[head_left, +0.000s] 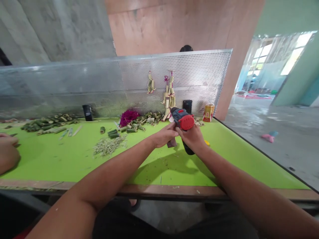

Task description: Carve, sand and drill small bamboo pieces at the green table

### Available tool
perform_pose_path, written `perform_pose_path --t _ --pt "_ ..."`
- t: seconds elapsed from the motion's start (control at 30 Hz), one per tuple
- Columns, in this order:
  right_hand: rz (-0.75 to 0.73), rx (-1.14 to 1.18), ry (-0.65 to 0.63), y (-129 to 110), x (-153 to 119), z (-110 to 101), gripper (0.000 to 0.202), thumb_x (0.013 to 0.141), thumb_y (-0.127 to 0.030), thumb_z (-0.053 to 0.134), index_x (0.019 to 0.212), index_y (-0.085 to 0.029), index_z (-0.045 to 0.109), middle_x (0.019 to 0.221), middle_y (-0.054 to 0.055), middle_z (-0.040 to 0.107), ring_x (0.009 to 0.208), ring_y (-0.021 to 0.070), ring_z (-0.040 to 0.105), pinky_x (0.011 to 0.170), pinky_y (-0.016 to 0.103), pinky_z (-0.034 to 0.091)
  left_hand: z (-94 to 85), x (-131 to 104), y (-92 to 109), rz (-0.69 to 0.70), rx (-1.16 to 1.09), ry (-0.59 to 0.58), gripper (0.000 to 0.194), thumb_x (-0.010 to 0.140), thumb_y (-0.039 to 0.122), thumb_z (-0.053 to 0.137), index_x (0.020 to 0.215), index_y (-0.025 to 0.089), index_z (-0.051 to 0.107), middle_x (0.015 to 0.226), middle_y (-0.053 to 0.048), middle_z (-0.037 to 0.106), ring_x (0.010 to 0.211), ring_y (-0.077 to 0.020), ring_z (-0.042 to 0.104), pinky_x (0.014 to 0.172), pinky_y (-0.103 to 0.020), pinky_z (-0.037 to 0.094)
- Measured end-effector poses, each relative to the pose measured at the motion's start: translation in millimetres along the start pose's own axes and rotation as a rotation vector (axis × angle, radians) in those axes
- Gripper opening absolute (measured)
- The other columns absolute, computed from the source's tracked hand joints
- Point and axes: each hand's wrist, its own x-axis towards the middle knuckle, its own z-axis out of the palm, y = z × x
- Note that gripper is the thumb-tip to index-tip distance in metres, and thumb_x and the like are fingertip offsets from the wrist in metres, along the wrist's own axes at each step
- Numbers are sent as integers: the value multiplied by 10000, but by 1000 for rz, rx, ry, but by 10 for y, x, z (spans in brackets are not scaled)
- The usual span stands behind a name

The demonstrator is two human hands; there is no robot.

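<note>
My right hand [193, 136] is wrapped round the grip of a cordless drill [183, 119] with a grey body and a red rear end. The drill points away from me, above the green tabletop. Right beside it, my left hand [165, 134] is closed near the front of the drill; whatever it pinches is hidden from me. A small brownish block [171, 143] shows below the two hands, partly covered by them. Beyond the drill, strung bamboo figures [169, 94] hang against a perforated metal panel.
Cut bamboo pieces [47, 122] lie at the left, with more bamboo pieces [136, 126] in the middle beside purple string [129, 118]. Thin bamboo slivers [108, 146] are heaped nearer. A bottle [208, 112] stands at the right. Another person's hand [8, 152] rests at the left edge.
</note>
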Motion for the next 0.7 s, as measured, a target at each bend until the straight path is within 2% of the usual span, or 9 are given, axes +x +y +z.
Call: perform_pose_path --t 0.17,0.23,0.37,0.47,0.53,0.57,0.63,0.7 --pt "-257 125 66 166 -25 8 323 697 -205 570 1017 -172 584 1018 140 600 956 276 564 889 477 473 286 57 6 196 53 267 673 578 298 822 1161 163 514 1112 -104 635 1034 -223 594 934 -374 462" --pt "-308 199 21 171 -36 -37 401 701 -222 612 1098 -176 578 1087 147 591 1050 294 552 944 504 455 370 62 36 230 75 345 722 556 279 840 1180 180 491 1119 -99 638 1047 -237 599 932 -402 469" --pt "-380 259 -123 49 -58 -214 552 700 -300 704 1223 -214 550 1203 141 552 1153 319 523 990 514 448 488 -58 196 326 153 424 742 551 287 848 1191 207 482 1104 -84 644 1059 -247 602 915 -416 479" --pt "-424 271 -98 -56 -66 -350 757 689 -375 745 1371 -258 437 1368 130 433 1223 338 472 1007 511 447 489 -224 373 377 276 470 641 608 318 820 1147 205 491 1073 -74 637 1005 -225 610 880 -409 495" --pt "-401 303 -50 -85 -57 -402 790 735 -380 714 1435 -297 357 1435 113 350 1188 311 498 968 483 486 362 -344 503 369 386 499 510 715 339 745 1134 208 487 1034 -67 629 939 -196 614 854 -412 510" --pt "-372 309 -16 -83 -48 -414 758 766 -360 688 1442 -312 348 1443 108 332 1142 289 525 936 472 509 243 -404 570 348 459 522 450 772 341 693 1148 214 481 1044 -72 619 940 -193 611 838 -414 517" --pt "-294 293 56 -57 -25 -410 653 810 -301 641 1416 -320 396 1417 108 350 1032 249 564 864 463 544 -110 -527 706 303 629 683 453 792 331 676 1178 225 463 1061 -79 601 949 -210 602 802 -420 526" --pt "-230 268 91 -24 -4 -383 570 818 -264 626 1365 -294 468 1360 114 404 956 225 573 803 451 563 -572 -666 833 277 760 848 534 744 321 725 1193 231 452 1041 -72 605 905 -212 600 759 -411 529"
